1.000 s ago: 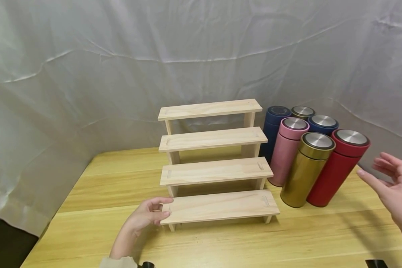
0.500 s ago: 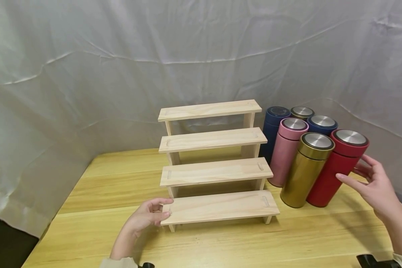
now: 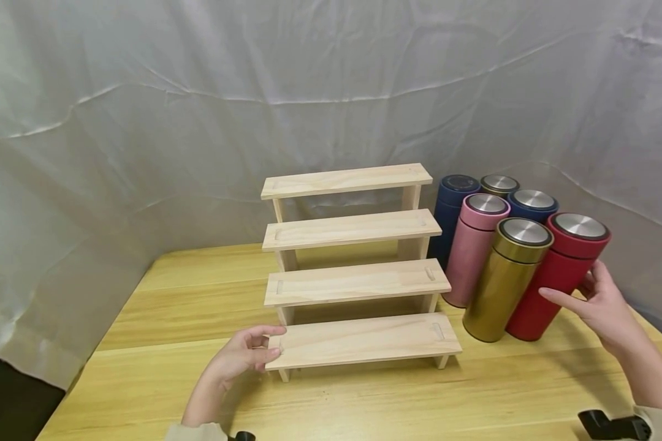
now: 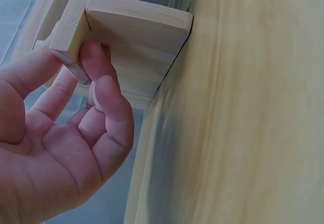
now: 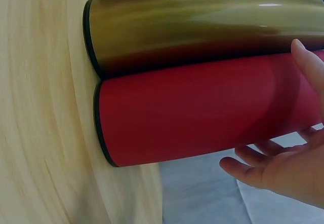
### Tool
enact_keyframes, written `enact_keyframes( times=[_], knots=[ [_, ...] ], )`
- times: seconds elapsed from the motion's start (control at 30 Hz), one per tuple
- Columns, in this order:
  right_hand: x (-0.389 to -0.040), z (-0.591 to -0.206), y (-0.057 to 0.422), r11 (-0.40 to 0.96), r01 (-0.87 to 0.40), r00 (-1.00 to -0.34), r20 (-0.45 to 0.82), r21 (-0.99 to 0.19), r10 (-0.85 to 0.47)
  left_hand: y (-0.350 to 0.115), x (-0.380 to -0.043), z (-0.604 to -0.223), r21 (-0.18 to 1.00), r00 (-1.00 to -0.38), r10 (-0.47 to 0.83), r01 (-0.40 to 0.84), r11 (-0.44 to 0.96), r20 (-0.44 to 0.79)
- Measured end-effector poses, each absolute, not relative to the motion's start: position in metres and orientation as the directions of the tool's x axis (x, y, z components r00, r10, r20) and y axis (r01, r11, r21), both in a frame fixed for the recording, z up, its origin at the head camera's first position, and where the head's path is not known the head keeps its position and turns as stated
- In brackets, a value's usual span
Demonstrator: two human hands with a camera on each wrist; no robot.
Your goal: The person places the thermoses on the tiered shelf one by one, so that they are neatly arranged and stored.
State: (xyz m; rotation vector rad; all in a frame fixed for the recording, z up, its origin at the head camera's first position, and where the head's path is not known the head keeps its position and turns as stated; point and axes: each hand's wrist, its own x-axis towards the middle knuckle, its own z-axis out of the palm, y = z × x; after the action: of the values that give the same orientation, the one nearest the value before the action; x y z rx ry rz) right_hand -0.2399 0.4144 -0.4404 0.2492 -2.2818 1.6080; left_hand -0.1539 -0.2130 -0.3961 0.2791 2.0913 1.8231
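A pale wooden stepped display stand (image 3: 358, 340) has several flat boards rising toward the back. My left hand (image 3: 237, 358) pinches the left end of its lowest board, thumb on the near side. In the left wrist view, the fingers (image 4: 114, 100) curl under the board end (image 4: 68, 34) beside its leg. My right hand (image 3: 601, 309) is around the right side of a red thermos bottle (image 3: 554, 278), which stands upright with a steel-topped lid. In the right wrist view, the right hand's thumb (image 5: 306, 64) reaches across the red bottle, its fingers loosely bent along the far side; firm contact cannot be made out.
Close against the red bottle stands a gold thermos (image 3: 502, 288). A pink thermos (image 3: 474, 257), two blue ones (image 3: 447, 214) and another gold-rimmed one (image 3: 499, 184) crowd behind, right of the stand. A grey cloth (image 3: 331, 79) hangs behind the wooden table (image 3: 187, 306).
My right hand has moved left from beyond the red bottle to around it. The left hand stays on the lowest board; stand and bottles have not visibly moved.
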Motion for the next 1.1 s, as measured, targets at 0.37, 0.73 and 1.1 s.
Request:
enact_keyframes(
  times=[0.37, 0.73, 1.1],
  knots=[
    [-0.242, -0.444, 0.411, 0.305, -0.336, -0.927, 0.371, -0.891, 0.061, -0.213, -0.154, -0.396, 0.985, -0.918, 0.378, -0.07, 0.155, -0.125],
    [-0.216, -0.407, 0.383, 0.304, -0.298, -0.939, 0.335, -0.905, 0.078, -0.214, -0.155, -0.396, 0.986, -0.915, 0.381, -0.079, 0.145, -0.13],
    [-0.175, -0.358, 0.334, 0.453, -0.224, -0.912, 0.35, -0.863, 0.216, -0.215, -0.155, -0.398, 0.988, -0.915, 0.382, -0.089, 0.123, -0.129]
  ],
)
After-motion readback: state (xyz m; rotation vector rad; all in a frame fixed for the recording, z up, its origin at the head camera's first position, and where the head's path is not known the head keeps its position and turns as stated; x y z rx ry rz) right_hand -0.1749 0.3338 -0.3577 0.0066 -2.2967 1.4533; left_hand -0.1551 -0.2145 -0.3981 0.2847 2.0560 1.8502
